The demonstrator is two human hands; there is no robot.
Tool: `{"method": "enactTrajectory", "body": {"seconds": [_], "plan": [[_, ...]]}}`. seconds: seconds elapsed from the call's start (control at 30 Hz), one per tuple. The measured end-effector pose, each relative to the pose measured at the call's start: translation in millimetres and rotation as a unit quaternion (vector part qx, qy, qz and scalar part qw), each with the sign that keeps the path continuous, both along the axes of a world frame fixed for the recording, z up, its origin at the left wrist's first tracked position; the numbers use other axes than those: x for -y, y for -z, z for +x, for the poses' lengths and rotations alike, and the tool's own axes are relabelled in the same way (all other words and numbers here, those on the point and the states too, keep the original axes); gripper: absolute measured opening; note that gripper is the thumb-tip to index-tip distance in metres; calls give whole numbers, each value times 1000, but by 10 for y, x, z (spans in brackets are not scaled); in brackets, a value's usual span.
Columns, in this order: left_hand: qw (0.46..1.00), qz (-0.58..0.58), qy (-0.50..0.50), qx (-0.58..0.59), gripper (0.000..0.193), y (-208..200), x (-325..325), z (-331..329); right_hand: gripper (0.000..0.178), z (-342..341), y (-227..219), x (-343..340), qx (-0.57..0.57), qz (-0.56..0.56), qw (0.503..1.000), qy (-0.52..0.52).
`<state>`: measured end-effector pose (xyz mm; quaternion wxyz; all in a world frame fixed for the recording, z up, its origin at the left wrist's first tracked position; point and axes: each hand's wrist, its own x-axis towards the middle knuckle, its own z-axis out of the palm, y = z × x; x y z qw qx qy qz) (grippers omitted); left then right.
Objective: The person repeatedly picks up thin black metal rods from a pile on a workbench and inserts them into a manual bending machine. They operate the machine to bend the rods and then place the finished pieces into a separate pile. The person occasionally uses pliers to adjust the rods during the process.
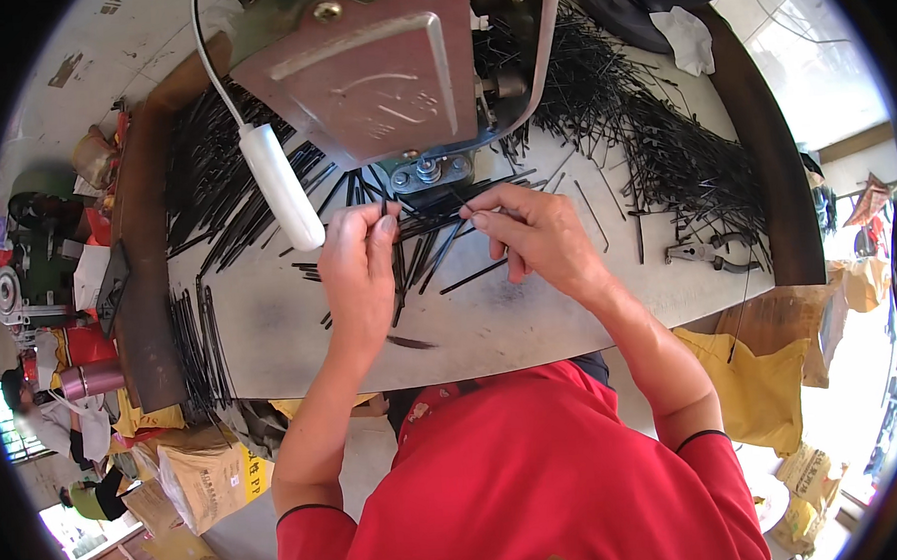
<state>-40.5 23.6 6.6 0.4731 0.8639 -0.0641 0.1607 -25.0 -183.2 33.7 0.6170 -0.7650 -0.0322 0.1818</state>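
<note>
Pinching a rod (384, 205), the left hand (360, 254) is near the press (360, 84); the right hand (538, 226) pinches another rod (457, 196). Right of this hand is a sack (758, 379), contents hidden.

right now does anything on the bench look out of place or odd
A dark streak on the pale tabletop near its front edge looks odd: it lies apart from the black rods. Stain or scrap, I cannot tell.

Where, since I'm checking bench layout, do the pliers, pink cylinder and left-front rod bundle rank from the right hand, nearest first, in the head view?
1. Pliers, on the bench, right of the right hand.
2. Left-front rod bundle, at the bench's left end.
3. Pink cylinder, beyond the bench's left edge.
</note>
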Motion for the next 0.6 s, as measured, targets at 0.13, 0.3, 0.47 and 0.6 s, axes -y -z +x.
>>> {"method": "enactTrajectory", "body": {"seconds": [0.13,0.3,0.47,0.6], "plan": [[908,-372,18,-194,35,0,136,157,15,97,239,-209,250,-156,955,41],[857,-454,25,-242,34,-3,220,213,15,98,263,-302,318,-268,908,56],[841,-486,30,-236,30,26,223,246,16,83,268,-309,323,-271,905,50],[825,-507,32,-247,28,3,211,263,17,64,210,-334,310,-292,903,48]]}}
